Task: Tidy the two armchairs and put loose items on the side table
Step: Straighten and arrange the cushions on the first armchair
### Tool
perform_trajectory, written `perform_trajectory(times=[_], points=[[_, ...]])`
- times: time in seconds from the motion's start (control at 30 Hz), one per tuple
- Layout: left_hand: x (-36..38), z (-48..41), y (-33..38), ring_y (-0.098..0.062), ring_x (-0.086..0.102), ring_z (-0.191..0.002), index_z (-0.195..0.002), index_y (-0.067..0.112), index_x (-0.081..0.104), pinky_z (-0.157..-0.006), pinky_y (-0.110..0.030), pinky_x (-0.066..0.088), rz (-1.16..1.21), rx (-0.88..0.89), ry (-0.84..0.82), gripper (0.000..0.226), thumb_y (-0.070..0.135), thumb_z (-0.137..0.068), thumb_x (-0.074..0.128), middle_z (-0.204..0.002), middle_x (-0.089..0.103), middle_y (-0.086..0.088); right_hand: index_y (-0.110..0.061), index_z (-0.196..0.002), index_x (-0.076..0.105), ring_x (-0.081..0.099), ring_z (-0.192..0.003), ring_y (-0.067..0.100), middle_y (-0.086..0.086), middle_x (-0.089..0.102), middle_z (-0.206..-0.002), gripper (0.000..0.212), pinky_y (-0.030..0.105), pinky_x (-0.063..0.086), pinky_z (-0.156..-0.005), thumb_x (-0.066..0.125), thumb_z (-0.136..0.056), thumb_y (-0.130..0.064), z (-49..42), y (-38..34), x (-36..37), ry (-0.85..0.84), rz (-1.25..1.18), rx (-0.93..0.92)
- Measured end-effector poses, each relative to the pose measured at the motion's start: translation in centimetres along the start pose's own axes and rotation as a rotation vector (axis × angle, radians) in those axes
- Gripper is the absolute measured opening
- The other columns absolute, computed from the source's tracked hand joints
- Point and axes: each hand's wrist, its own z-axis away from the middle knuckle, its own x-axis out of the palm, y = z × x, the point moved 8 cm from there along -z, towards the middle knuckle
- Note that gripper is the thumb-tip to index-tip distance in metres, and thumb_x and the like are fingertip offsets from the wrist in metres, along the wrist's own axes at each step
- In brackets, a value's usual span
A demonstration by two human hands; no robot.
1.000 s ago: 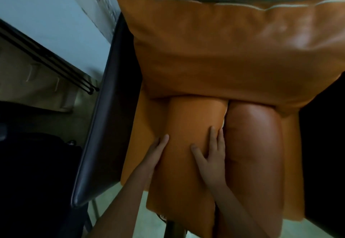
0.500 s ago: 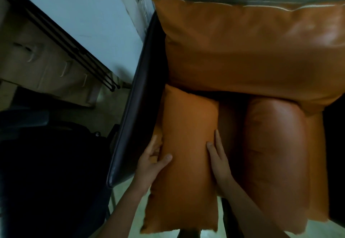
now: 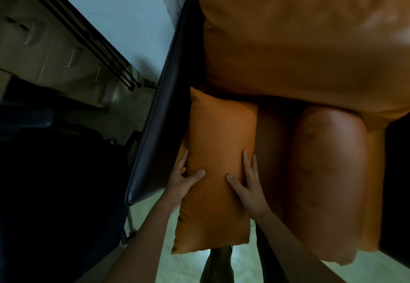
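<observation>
I look straight down on an armchair with a dark side panel (image 3: 155, 127) and a large orange back cushion (image 3: 299, 45). A small orange pillow (image 3: 219, 149) is held between both hands, over the seat's left side beside the panel. My left hand (image 3: 182, 180) grips its left edge, thumb on top, fingers underneath. My right hand (image 3: 248, 183) grips its right edge, thumb on top. A rounded orange leather cushion (image 3: 326, 171) lies on the seat to the right.
A pale wall (image 3: 115, 12) and black thin rails (image 3: 88, 38) are at the upper left. A dark chair or seat (image 3: 55, 183) stands at left. Light green floor (image 3: 184, 267) shows below the pillow, and my dark trouser leg (image 3: 217, 265).
The small pillow has been lifted off the seat and moved left toward the side panel. Both hands went from resting on it to gripping its edges. The view shifted left.
</observation>
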Motion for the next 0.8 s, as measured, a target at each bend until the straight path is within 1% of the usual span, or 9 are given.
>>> perform_trajectory(times=[0.07,0.13,0.27,0.33,0.4,0.47,0.57,0.7,0.8], points=[[-0.1,0.3,0.4,-0.019,0.054,-0.129,-0.144,0.065,0.029,-0.102,-0.055,0.051,0.031,0.030,0.012,0.098,0.054,-0.066,0.088,-0.151,0.045,0.008,-0.076,-0.139,-0.003,0.010,-0.148,0.012,-0.029,-0.018,-0.161,0.087,0.049,0.038,-0.115,0.061,-0.080,-0.072,-0.1,-0.4,0.0,-0.003,-0.011,-0.010],[-0.7,0.7,1.5,-0.017,0.053,-0.130,-0.144,0.065,0.027,-0.102,-0.052,0.052,-0.009,0.075,0.024,0.096,0.052,-0.070,0.087,-0.150,0.044,0.012,-0.076,-0.140,-0.002,0.011,-0.150,0.013,-0.031,-0.015,-0.161,0.084,0.052,0.036,-0.115,0.059,-0.082,-0.071,-0.6,-1.1,0.1,-0.011,-0.065,-0.016],[-3.7,0.7,5.2,-0.011,0.052,-0.131,-0.142,0.067,0.029,-0.103,-0.047,0.051,-0.085,0.193,0.108,0.098,0.049,-0.068,0.090,-0.151,0.043,0.013,-0.071,-0.145,0.001,0.003,-0.149,-0.001,-0.028,-0.010,-0.164,0.069,0.040,0.021,-0.119,0.049,-0.097,-0.061,-2.4,-3.9,1.7,0.003,-0.170,-0.062],[-4.9,0.1,7.2,-0.008,0.050,-0.132,-0.143,0.066,0.029,-0.105,-0.043,0.050,-0.159,0.252,0.116,0.098,0.041,-0.070,0.090,-0.152,0.040,0.016,-0.071,-0.144,0.001,0.001,-0.153,0.003,-0.026,-0.006,-0.165,0.069,0.043,0.015,-0.123,0.048,-0.094,-0.068,-3.6,-4.4,3.1,-0.007,-0.190,-0.070],[-5.4,-0.3,7.9,-0.006,0.046,-0.135,-0.143,0.066,0.029,-0.108,-0.042,0.047,-0.221,0.264,0.102,0.096,0.035,-0.074,0.088,-0.153,0.037,0.020,-0.075,-0.141,0.000,0.011,-0.154,0.011,-0.024,0.002,-0.166,0.070,0.051,0.020,-0.124,0.049,-0.091,-0.069,-4.5,-3.3,4.3,-0.044,-0.238,-0.020],[-4.8,-0.5,7.5,-0.004,0.038,-0.141,-0.145,0.064,0.028,-0.114,-0.045,0.041,-0.327,0.271,0.067,0.095,0.033,-0.076,0.086,-0.157,0.030,0.023,-0.079,-0.137,0.000,0.022,-0.152,0.017,-0.022,0.008,-0.166,0.065,0.056,0.028,-0.120,0.047,-0.093,-0.065,-4.9,-2.0,4.7,-0.051,-0.267,0.033],[-4.0,-0.6,6.3,-0.003,0.024,-0.146,-0.151,0.057,0.022,-0.119,-0.046,0.034,-0.483,0.297,0.115,0.100,0.039,-0.075,0.084,-0.161,0.014,0.028,-0.075,-0.141,0.002,0.020,-0.153,0.013,-0.023,0.007,-0.165,0.068,0.054,0.030,-0.120,0.048,-0.091,-0.072,-4.5,-2.0,4.3,-0.026,-0.258,0.018],[-4.9,-0.4,4.7,-0.013,0.027,-0.147,-0.152,0.058,0.013,-0.115,-0.045,0.037,-0.435,0.227,0.212,0.107,0.053,-0.072,0.083,-0.164,0.012,0.020,-0.071,-0.144,0.002,0.007,-0.153,0.003,-0.024,-0.004,-0.166,0.087,0.043,0.025,-0.123,0.060,-0.079,-0.078,-4.7,-3.7,3.7,-0.012,-0.188,-0.058],[-4.9,-0.2,3.7,-0.017,0.032,-0.146,-0.149,0.063,0.006,-0.112,-0.052,0.040,-0.446,0.195,0.241,0.106,0.068,-0.070,0.076,-0.165,0.015,0.018,-0.067,-0.147,-0.004,0.004,-0.148,0.001,-0.021,-0.011,-0.166,0.093,0.038,0.023,-0.120,0.062,-0.082,-0.073,-5.9,-4.1,3.8,-0.049,-0.111,-0.066]])
